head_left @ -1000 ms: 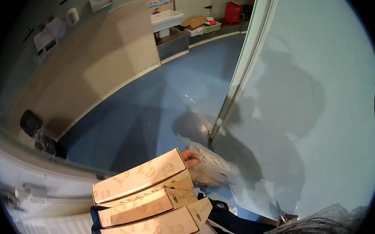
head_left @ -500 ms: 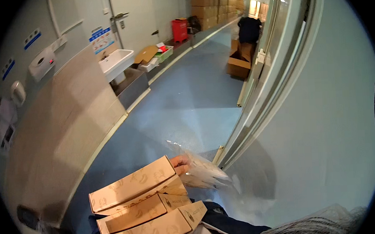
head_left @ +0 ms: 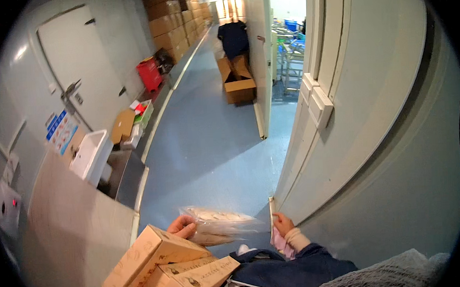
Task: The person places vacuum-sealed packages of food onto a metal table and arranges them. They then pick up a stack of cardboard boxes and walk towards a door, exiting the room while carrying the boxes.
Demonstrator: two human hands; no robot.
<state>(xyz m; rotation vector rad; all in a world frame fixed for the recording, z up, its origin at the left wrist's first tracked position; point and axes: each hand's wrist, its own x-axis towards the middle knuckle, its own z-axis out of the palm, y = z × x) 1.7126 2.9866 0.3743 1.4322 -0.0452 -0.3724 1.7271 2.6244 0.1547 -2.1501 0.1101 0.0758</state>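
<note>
My left hand (head_left: 183,227) pinches a clear plastic bag (head_left: 218,222) with pale, flat contents that I cannot make out. Three light-brown cardboard boxes (head_left: 156,267) with dark printed patterns lie stacked against my left arm, mostly hiding it. The front box sits tilted over the other two. On the right, my right hand (head_left: 282,224) is closed, its fingers bent, close to the lower edge of the door frame. A crumpled pink cloth (head_left: 281,245) hangs beneath that hand, apparently in its grip. Dark blue sleeves cover my right arm down to a beige cuff.
A doorway with a white door (head_left: 259,53) opens at right onto a room with metal racks (head_left: 291,62). Ahead stand an open carton (head_left: 240,88) and a person in dark clothes (head_left: 233,39). A sink (head_left: 91,156), a red bin (head_left: 150,75) and stacked cartons (head_left: 169,29) line the left wall.
My view has turned right, bringing the doorway into sight. My right hand has come into view with the pink cloth. The boxes have tilted, and the left hand still holds the bag.
</note>
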